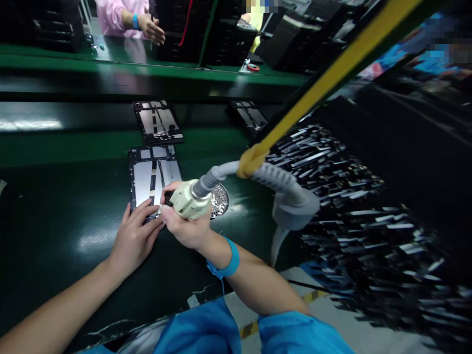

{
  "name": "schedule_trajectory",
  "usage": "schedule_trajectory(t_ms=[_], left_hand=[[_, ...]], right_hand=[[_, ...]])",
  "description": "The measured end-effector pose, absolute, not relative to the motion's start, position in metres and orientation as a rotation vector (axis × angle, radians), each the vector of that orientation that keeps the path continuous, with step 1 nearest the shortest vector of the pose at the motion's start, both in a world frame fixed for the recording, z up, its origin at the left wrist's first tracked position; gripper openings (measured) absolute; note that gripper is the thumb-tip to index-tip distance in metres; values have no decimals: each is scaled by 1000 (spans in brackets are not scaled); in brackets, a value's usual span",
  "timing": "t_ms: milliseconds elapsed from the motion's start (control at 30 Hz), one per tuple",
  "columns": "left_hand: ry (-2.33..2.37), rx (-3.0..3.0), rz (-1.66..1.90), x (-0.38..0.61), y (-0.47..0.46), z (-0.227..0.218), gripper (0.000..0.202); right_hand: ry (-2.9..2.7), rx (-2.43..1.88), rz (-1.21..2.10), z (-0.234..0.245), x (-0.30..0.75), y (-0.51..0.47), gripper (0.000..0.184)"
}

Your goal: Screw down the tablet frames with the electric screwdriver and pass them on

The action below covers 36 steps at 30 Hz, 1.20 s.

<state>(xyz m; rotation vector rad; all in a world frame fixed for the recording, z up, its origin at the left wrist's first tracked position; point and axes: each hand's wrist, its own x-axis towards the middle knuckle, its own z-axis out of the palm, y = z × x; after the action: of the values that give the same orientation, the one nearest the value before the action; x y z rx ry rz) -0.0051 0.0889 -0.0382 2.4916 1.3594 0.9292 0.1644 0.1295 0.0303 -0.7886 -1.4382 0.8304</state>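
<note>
A dark tablet frame (153, 169) with silver panels lies on the green bench in front of me. My left hand (133, 239) rests on its near edge with the fingers stretched flat, pressing it down. My right hand (186, 227) is wrapped round a pale green electric screwdriver (188, 199), held over the frame's near right corner. A grey coiled cable (265, 172) runs from the screwdriver's back to the right. I wear a blue wrist strap (230, 260) on the right wrist.
A small round dish of screws (220, 199) sits just right of the screwdriver. Two more frames (158, 121) (250, 117) lie farther back on the belt. A yellow bar (332, 69) crosses overhead. Stacked dark parts (350, 206) fill the right. Another person's hand (153, 28) works opposite.
</note>
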Motion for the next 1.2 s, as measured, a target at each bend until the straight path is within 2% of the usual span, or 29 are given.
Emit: schedule_trajectory(t_ms=[267, 400, 567, 1200], left_hand=[[1357, 2497, 933, -8, 91, -42, 26], [1382, 2488, 945, -4, 90, -41, 20], [1374, 2489, 952, -4, 90, -39, 21], [1376, 2474, 959, -3, 90, -40, 20]], right_hand=[[-1357, -724, 824, 38, 172, 137, 20], [-1152, -814, 649, 40, 206, 163, 17], [-1164, -994, 515, 20, 230, 192, 22], [-1144, -1029, 541, 9, 230, 201, 22]])
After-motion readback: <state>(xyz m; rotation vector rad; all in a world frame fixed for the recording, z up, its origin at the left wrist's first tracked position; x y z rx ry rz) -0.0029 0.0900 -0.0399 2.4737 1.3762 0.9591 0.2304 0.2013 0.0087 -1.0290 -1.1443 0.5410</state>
